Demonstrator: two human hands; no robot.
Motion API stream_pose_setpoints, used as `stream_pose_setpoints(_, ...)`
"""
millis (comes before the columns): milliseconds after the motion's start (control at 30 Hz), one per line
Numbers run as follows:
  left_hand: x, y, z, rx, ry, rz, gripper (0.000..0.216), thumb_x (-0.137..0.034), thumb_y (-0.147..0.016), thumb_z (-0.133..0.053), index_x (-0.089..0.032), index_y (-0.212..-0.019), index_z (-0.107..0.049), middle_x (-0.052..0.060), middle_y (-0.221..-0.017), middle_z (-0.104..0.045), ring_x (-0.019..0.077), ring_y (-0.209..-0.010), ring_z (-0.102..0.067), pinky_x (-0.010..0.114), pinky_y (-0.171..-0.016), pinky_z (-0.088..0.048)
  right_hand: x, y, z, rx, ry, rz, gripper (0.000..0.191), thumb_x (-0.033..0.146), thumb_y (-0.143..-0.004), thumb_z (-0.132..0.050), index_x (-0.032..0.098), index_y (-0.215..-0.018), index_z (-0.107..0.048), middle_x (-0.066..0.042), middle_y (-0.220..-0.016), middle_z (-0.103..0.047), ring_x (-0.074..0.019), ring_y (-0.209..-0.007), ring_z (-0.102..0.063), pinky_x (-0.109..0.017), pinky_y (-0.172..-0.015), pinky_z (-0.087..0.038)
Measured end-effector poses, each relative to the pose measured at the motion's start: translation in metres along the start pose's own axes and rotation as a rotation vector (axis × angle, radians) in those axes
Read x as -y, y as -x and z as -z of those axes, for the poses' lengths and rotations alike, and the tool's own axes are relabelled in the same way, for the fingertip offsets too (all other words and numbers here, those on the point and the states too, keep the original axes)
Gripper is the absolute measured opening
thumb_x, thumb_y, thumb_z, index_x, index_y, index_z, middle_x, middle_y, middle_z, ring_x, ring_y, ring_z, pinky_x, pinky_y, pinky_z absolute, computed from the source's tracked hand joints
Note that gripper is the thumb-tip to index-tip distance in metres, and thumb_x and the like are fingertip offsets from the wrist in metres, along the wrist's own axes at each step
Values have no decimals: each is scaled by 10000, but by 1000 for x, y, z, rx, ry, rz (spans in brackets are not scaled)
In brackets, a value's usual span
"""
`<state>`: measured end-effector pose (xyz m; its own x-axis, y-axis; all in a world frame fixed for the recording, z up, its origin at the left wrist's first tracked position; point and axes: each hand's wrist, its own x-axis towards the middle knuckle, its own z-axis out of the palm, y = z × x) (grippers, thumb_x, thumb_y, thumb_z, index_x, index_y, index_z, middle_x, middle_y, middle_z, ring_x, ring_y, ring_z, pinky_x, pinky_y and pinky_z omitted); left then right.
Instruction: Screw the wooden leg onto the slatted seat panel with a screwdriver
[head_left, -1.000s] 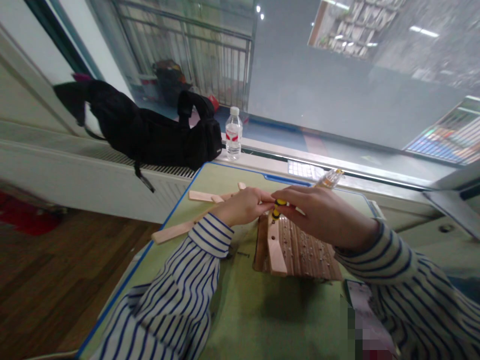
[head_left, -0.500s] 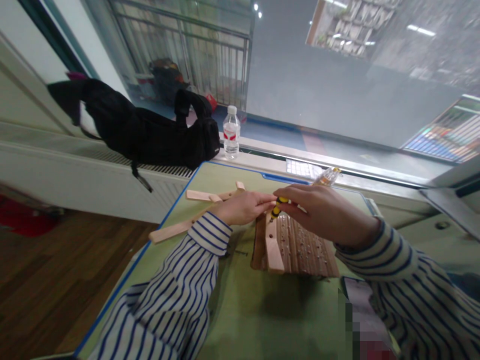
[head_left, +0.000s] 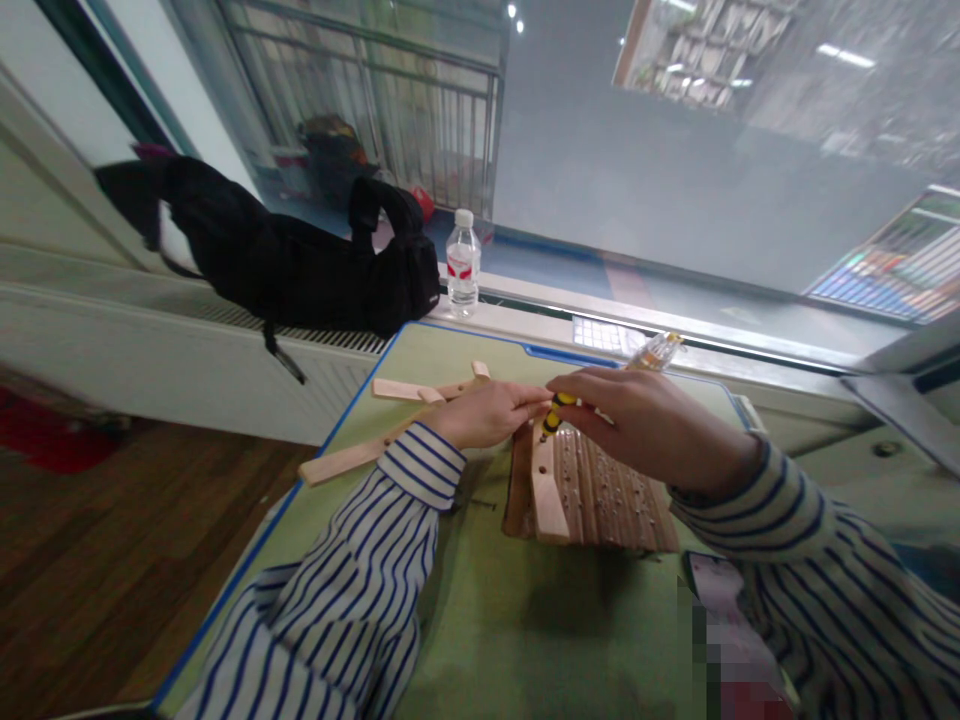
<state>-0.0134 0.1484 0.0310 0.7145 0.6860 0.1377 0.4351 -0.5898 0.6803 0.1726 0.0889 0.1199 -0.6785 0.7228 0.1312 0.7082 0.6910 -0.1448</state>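
Note:
My right hand (head_left: 649, 425) is closed around the handle of a yellow-and-black screwdriver (head_left: 553, 418), gripped between thumb and fingers. The tool stands tilted, its tip down at a hole in a pale wooden strip (head_left: 550, 495). That strip lies on a brown corrugated block (head_left: 607, 495) dotted with small shiny specks. From the left, my left hand (head_left: 491, 413) reaches in, fingers together, their tips pressed to the screwdriver handle beside my right fingertips. Under and behind my left wrist lie joined wooden strips (head_left: 345, 463). One small dark screw (head_left: 485, 503) rests on the table near the block.
The green table (head_left: 480, 620) has a blue edge. A water bottle (head_left: 463, 270) and a black bag (head_left: 300, 265) rest on the sill beyond it. A clear, yellow-tipped item (head_left: 658, 350) lies behind my right hand. A phone-like object (head_left: 716, 590) sits beneath my right forearm.
Both hands keep nearly the same place and hold. The wooden strip and block have shifted very slightly in the view; little else differs.

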Motion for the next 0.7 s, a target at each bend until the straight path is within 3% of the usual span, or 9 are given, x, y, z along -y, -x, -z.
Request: stream_pose_setpoints(700, 0, 1, 2, 2, -34, 0, 312, -342, -921, -407, -199, -991, -675, 10, -866, -708, 154, -793, -609, 232, -729, -402, 2, 0, 0, 4, -18, 6, 264, 333, -947, -376, 167, -970, -579, -59, -919, -652, -153, -825, -587, -279, -689, -387)
